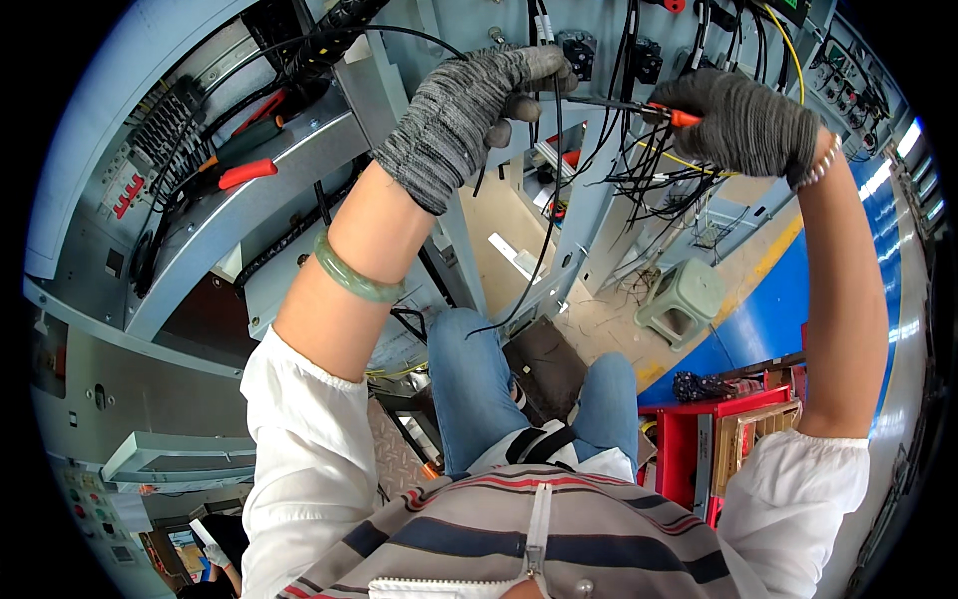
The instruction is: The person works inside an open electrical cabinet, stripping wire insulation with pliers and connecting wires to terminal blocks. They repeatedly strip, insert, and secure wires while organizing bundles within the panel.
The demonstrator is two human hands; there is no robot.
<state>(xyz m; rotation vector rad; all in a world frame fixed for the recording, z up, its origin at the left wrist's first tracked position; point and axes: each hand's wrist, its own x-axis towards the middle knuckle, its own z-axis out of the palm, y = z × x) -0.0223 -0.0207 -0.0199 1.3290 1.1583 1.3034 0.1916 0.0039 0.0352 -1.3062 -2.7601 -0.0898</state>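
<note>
- Far left: a red tool handle [247, 174] and a dark green tool handle [249, 142] are seen beside the grey metal ledge [299, 163].
- Left hand [464, 105], grey knit glove: fingers curled, a thin black wire [552, 210] passing at the fingertips and hanging below; whether it is pinched cannot be told.
- Centre right: a tangle of black wires [654, 180] is hung below the right hand and tool.
- Right hand [743, 120], also gloved: red-handled pliers [684, 118] are gripped, nose pointed left, near the left fingertips.
- Lower right: a pale green stool [689, 285] is stood on the floor [599, 324].
</note>
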